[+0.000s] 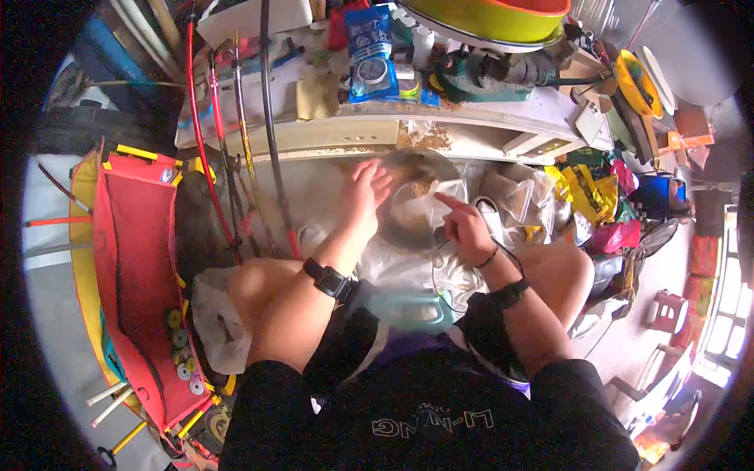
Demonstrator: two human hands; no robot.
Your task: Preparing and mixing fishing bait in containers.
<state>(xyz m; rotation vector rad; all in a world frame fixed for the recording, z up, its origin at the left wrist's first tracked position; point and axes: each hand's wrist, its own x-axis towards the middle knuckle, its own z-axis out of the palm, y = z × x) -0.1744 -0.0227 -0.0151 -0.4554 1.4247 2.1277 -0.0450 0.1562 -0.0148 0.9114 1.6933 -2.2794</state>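
Note:
My left hand (367,198) hovers at the left rim of a round grey basin (402,235), its fingers apart and nothing in them. Over the basin's right side, my right hand (468,229) has its index finger stretched out and the other fingers curled. A clear plastic bag (452,191) hangs at those fingers and seems pinched there, though the grip itself is partly hidden. Inside the basin lies something pale, with a small patch of brown grains (419,189) by the bag. Crumpled white plastic (393,267) spreads below the basin, between my knees.
Several fishing rods (269,118) lean on the workbench (314,129) at left, beside a long red bag (137,275). A blue packet (369,59) and a green-yellow tub (495,27) stand on the bench. Filled plastic bags (518,192) and yellow packets (589,192) crowd the right.

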